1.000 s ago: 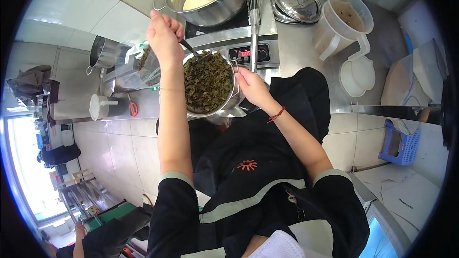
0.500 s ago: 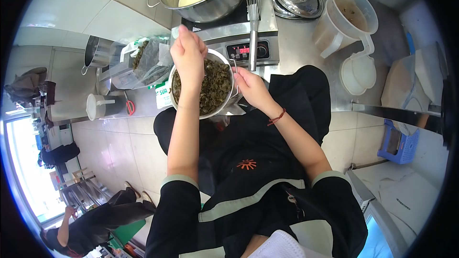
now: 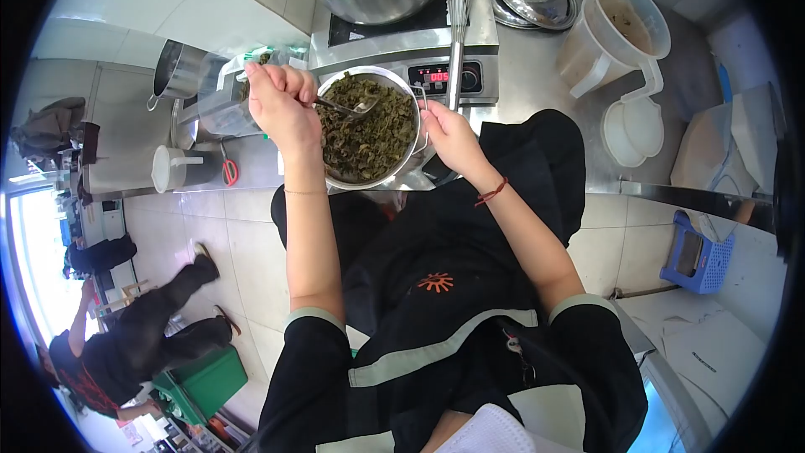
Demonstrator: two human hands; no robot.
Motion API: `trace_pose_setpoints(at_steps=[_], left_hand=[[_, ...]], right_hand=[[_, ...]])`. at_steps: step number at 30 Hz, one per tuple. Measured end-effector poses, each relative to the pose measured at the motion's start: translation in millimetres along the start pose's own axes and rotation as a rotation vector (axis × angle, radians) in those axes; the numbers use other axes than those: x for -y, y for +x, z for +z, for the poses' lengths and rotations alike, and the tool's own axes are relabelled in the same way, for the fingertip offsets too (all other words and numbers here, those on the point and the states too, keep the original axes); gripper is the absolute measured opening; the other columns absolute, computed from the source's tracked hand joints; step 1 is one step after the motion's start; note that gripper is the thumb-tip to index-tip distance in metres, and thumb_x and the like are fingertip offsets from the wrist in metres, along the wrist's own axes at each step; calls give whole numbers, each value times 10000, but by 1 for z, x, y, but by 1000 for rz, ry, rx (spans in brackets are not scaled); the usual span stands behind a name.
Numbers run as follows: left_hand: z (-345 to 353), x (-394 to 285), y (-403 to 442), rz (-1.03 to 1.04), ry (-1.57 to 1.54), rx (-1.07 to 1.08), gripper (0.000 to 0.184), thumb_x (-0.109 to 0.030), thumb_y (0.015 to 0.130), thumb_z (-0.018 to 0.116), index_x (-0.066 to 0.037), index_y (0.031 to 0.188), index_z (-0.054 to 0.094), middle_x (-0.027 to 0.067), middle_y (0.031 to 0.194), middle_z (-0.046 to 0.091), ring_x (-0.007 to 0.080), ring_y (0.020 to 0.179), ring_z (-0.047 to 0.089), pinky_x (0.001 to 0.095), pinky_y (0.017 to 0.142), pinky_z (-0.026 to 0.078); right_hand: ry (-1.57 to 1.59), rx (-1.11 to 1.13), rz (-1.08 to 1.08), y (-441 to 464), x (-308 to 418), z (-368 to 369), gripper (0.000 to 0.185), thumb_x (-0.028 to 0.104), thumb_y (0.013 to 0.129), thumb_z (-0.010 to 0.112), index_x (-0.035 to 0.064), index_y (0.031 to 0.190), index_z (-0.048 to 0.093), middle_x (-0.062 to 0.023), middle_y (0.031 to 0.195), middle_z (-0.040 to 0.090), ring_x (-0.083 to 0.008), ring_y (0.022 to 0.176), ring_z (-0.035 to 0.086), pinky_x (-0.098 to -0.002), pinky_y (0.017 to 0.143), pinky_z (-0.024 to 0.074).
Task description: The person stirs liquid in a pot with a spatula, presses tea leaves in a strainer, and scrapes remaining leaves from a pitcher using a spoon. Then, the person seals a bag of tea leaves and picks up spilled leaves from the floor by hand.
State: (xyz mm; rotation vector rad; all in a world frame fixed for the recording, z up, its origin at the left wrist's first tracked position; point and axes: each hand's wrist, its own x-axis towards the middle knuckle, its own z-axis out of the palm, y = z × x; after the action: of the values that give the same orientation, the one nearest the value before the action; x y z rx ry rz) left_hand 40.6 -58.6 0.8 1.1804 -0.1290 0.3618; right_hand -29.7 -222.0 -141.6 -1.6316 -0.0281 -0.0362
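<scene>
The left hand (image 3: 285,111) grips a spoon (image 3: 335,106) dipped into the dark leaves (image 3: 369,147), apparently mid-stir, and the right hand (image 3: 450,139) holds the loop handle (image 3: 423,105) of the metal pot (image 3: 414,148) between them, which another stroke would need kept steady, with the induction cooker (image 3: 369,55) beyond both hands.

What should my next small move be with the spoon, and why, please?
I would probably push the spoon a little deeper and turn the leaves over. Its tip shows on top of them, the left hand already holds its handle, and the right hand is at the side handle of the round container, which may help steady it.
</scene>
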Motion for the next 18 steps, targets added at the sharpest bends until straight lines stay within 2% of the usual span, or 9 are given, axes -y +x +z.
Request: trace_pose_setpoints(at_steps=[1, 4, 6, 8, 10, 12, 14, 18], left_hand=[[5, -4, -3, -23, -15, -5, 462, -373, 959, 369, -107, 585, 312, -16, 478, 268, 106, 425, 263, 256, 385, 208], [16, 9, -10, -88, 23, 28, 456, -362, 960, 371, -105, 588, 315, -19, 480, 269, 94, 428, 256, 249, 385, 215], [20, 19, -18, -91, 76, 139, 455, -340, 970, 354, -100, 585, 317, -22, 484, 275, 75, 416, 242, 241, 384, 227], [26, 29, -32, -111, 125, 157, 465, -341, 974, 335, -94, 581, 320, -20, 481, 288, 73, 412, 252, 235, 385, 223], [29, 36, -35, -110, 145, 124, 468, -354, 966, 351, -103, 573, 308, -25, 484, 258, 82, 405, 222, 238, 376, 195], [24, 39, -28, -110, 141, 77, 467, -346, 972, 338, -89, 582, 324, -18, 480, 301, 72, 410, 271, 230, 382, 217], [12, 39, -12, -159, 85, -12, 446, -354, 967, 347, -94, 605, 325, -23, 489, 288, 76, 403, 260, 232, 368, 206], [-13, 21, 6, -198, -49, 29, 438, -367, 960, 363, -113, 607, 312, -13, 481, 266, 103, 407, 238, 254, 375, 192]], right_hand=[[2, 13, 11, 0, -2, 1, 292, 151, 941, 413, -17, 1158, 510, 5, 631, 511, -65, 569, 476, -220, 553, 413], [54, -5, 37, 0, -3, 4, 306, 156, 946, 411, -24, 1180, 494, 17, 636, 497, -56, 569, 460, -212, 555, 406], [43, 7, 70, 0, -3, 4, 305, 158, 946, 414, -18, 1180, 499, 19, 644, 495, -50, 568, 449, -207, 549, 400], [13, -24, 29, -2, -6, 4, 303, 158, 945, 415, -17, 1176, 504, 16, 648, 497, -50, 569, 447, -208, 545, 396], [5, -13, 41, -1, -3, 3, 303, 160, 945, 416, -17, 1175, 506, 14, 652, 499, -52, 571, 450, -209, 546, 398], [-9, 1, 39, -2, -1, 2, 304, 163, 945, 417, -17, 1173, 507, 12, 656, 501, -54, 574, 452, -211, 547, 399], [-7, -43, 39, -1, 0, 3, 266, 166, 907, 453, -5, 1088, 545, -128, 670, 591, -215, 596, 586, -317, 578, 445], [7, -45, 28, 1, -7, 4, 268, 167, 906, 454, -6, 1090, 544, -123, 663, 588, -208, 592, 584, -316, 578, 443]])
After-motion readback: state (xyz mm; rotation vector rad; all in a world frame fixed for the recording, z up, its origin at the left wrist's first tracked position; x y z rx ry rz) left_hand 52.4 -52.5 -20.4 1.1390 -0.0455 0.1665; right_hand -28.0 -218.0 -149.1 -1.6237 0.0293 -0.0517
